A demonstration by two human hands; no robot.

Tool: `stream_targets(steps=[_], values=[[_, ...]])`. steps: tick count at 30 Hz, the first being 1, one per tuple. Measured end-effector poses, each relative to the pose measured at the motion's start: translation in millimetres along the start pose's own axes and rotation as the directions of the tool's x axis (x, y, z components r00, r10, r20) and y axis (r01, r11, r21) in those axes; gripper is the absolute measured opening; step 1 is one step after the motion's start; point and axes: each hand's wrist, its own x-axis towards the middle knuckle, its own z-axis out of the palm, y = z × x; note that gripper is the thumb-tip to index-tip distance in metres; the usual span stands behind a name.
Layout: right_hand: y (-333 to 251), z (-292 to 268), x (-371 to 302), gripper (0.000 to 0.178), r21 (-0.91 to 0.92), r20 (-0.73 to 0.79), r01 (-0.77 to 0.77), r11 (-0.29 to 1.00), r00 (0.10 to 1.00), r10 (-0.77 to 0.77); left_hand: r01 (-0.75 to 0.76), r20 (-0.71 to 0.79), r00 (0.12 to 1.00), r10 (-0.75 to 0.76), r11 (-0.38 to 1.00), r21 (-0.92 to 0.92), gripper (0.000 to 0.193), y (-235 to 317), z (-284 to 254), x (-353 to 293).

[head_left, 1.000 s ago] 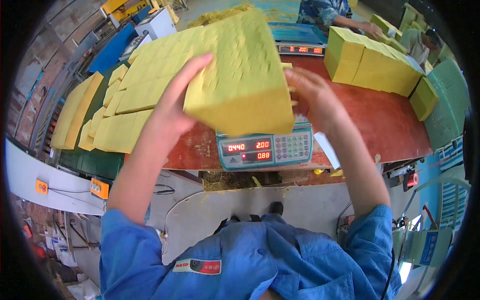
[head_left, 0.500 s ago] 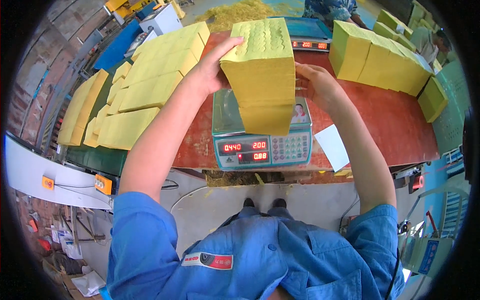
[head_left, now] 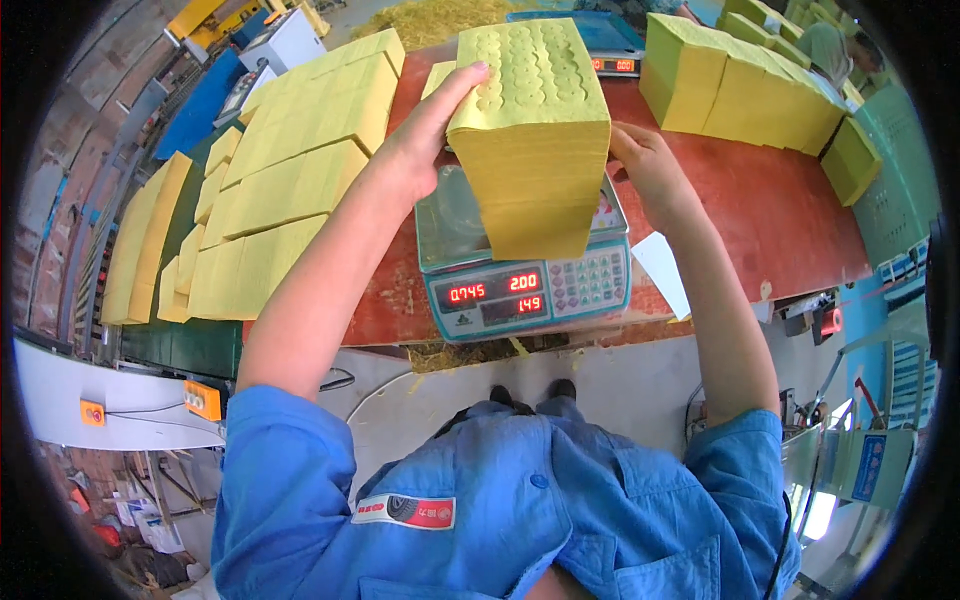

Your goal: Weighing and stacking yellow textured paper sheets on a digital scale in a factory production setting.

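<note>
A tall stack of yellow paper [head_left: 535,170] with rows of scalloped cut marks on its top sheet stands on a digital weighing scale [head_left: 590,285]. My left hand [head_left: 425,140] grips the stack's left side, the thumb lying on the top edge and the other fingers mostly hidden. Against the right side presses my right hand [head_left: 650,175], its fingers bent around the paper's edge and partly out of sight. The stack covers much of the scale's pan. Red digits glow on the scale's front display, beside a keypad.
Blocks of yellow paper [head_left: 300,130] fill the table's left side, and a row of them [head_left: 735,90] stands at the far right. A second scale [head_left: 600,45] sits behind the stack. White paper [head_left: 662,275] lies right of the front scale on the red table [head_left: 760,220]. Another person [head_left: 835,55] is at the far right.
The scale's display digits have changed to a higher reading. My hands still flank the stack, which appears slightly larger and turned a little. The whole view has shifted somewhat.
</note>
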Motion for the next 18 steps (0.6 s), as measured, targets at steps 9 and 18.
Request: stream_targets(steps=[9,18], values=[[66.5,16.3,14.8,0.061,0.3,-0.235,0.216,0.929,0.961,-0.147,-0.172,-0.182,0.974,0.132,0.958,-0.228,0.081,-80.8,2.8,-10.5],[47.0,51.2,44.0,0.056,0.49,-0.105,-0.009,0.872,0.992,0.069,-0.293,-0.344,0.933,0.104,0.775,-0.56,0.051,-99.3,47.1,-1.4]])
